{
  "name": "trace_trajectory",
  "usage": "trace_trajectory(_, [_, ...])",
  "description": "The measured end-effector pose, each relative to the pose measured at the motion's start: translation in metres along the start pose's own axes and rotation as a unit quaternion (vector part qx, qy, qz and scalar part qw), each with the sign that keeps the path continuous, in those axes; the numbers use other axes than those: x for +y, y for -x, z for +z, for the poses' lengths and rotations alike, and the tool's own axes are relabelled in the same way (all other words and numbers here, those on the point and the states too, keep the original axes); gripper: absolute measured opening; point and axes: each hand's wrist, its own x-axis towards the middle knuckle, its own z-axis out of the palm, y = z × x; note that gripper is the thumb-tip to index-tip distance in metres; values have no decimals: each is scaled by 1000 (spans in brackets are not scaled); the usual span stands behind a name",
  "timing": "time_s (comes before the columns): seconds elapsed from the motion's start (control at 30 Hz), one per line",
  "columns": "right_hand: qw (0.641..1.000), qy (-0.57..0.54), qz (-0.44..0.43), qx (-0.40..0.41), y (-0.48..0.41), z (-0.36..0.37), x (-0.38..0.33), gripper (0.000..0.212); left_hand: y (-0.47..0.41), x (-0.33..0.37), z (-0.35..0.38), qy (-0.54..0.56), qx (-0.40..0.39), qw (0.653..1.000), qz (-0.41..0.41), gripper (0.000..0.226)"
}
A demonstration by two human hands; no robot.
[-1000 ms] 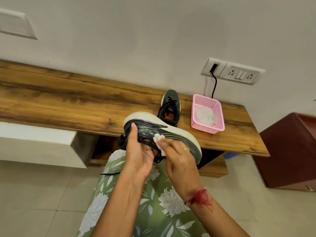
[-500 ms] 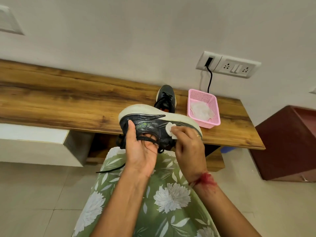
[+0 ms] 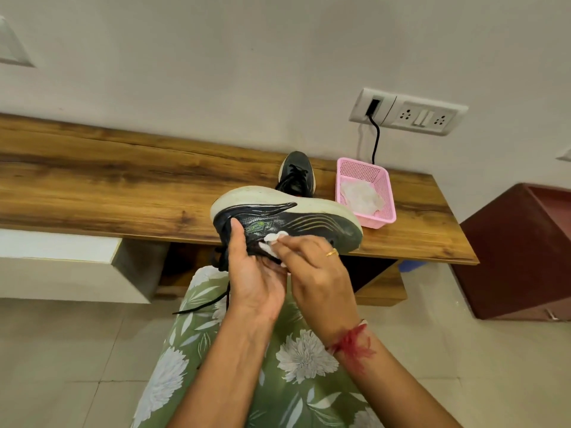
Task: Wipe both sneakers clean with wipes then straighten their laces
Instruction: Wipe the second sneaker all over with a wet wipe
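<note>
We are looking down at a person's two hands working over a lap covered in green floral fabric (image 3: 302, 366); the left hand (image 3: 256, 279) is gripping a black sneaker (image 3: 309, 223) with a pale sole, its thumb lying straight up the shoe's side while the other fingers are curling round behind the collar, out of our sight; the sneaker is hanging in the air above the lap, just in front of the wooden desk (image 3: 108, 186), turned on its side with the sole facing up and away and the toe pointing right.

The right hand (image 3: 312, 273), wearing a gold ring (image 3: 332, 252) and a red thread (image 3: 352, 341) at the wrist, is pinching a small white wipe (image 3: 273, 240) in its fingertips and pressing it against the dark upper near the lace area, just beside the left thumb; a loose black lace (image 3: 207, 304) is trailing down from the shoe across the fabric.

The second sneaker (image 3: 296, 174) is standing on the desk behind the held one, toe towards the wall, partly hidden by the pale sole; to its right a pink basket (image 3: 387, 193) is sitting on the desk with crumpled white wipes (image 3: 360, 196) lying inside; a black cable (image 3: 375, 140) is running from a wall socket panel (image 3: 411, 112) down behind the basket; a maroon cabinet (image 3: 519, 251) is standing on the tiled floor (image 3: 61, 350) at the far right.
</note>
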Motion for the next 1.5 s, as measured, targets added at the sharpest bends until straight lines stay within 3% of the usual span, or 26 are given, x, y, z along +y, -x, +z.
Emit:
trace_trajectory(0.1, [991,-11,123,41,-6,-4,22,38,3,-5,5,12,-6,1000,26,54])
trace_trajectory(0.17, [986,-20,157,60,-6,-4,19,41,4,-7,6,28,-18,999,28,51])
trace_trajectory(0.33, [997,-37,59,21,-6,-6,-5,34,0,-2,1,37,-18,999,16,48])
trace_trajectory(0.5, [987,-33,151,39,-19,-13,20,44,1,-5,5,48,6,998,27,34])
trace_trajectory(0.67, [999,-11,25,-20,-16,-14,-2,32,4,-5,2,51,-22,998,-25,51])
trace_trajectory(0.8, [993,-14,118,3,-28,-17,12,43,6,-14,4,54,-18,998,2,54])
trace_trajectory(0.93, [999,-8,26,-19,-19,-17,-13,31,9,-11,4,19,-25,999,-39,62])
trace_trajectory(1.07, [994,-23,103,22,-24,-20,0,40,10,-16,5,-11,-30,999,13,57])
trace_trajectory(1.23, [1000,7,9,-8,-17,-13,-11,30,11,-11,5,-18,-19,999,-18,61])
trace_trajectory(1.37, [995,3,97,18,-27,-18,8,40,10,-15,6,-29,-24,999,24,51])
trace_trajectory(1.5, [999,-26,-27,0,-20,-17,-2,28,10,-9,4,-29,-55,998,-8,62])
